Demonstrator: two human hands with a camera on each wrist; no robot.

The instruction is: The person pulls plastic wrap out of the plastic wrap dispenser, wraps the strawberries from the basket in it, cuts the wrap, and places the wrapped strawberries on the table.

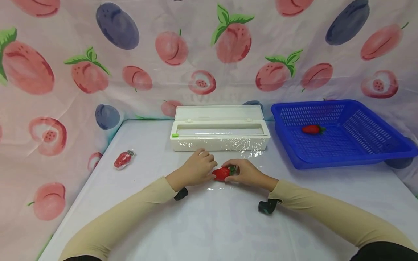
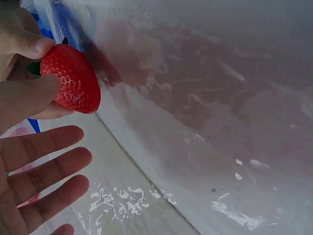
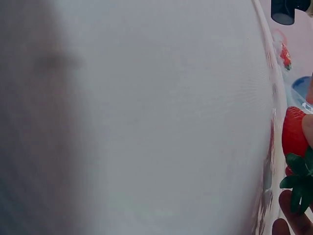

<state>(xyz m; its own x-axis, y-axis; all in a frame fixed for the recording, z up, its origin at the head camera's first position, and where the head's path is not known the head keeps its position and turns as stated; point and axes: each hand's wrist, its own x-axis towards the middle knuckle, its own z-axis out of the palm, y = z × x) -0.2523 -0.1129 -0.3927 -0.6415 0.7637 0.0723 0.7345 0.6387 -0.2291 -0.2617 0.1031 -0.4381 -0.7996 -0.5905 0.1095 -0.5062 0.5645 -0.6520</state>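
Note:
A red strawberry (image 1: pixel 221 174) with green leaves lies over a sheet of clear plastic film (image 1: pixel 215 187) on the white table. My right hand (image 1: pixel 249 174) pinches it near the leafy end. In the right wrist view the strawberry (image 3: pixel 293 131) and its leaves show at the right edge, with part of that hand. My left hand (image 1: pixel 197 169) is at the fruit's pointed end. The left wrist view shows the left thumb against the strawberry (image 2: pixel 76 81), while the other left fingers (image 2: pixel 46 178) spread straight. Glossy film (image 2: pixel 234 215) stretches beneath.
Behind the hands stands a white film dispenser (image 1: pixel 220 144), lid raised, with a roll inside. A blue basket (image 1: pixel 326 162) at the right holds another strawberry (image 1: pixel 312 129). A film-wrapped strawberry (image 1: pixel 124 159) lies at the left. A fruit-printed cloth (image 1: pixel 228 87) hangs behind.

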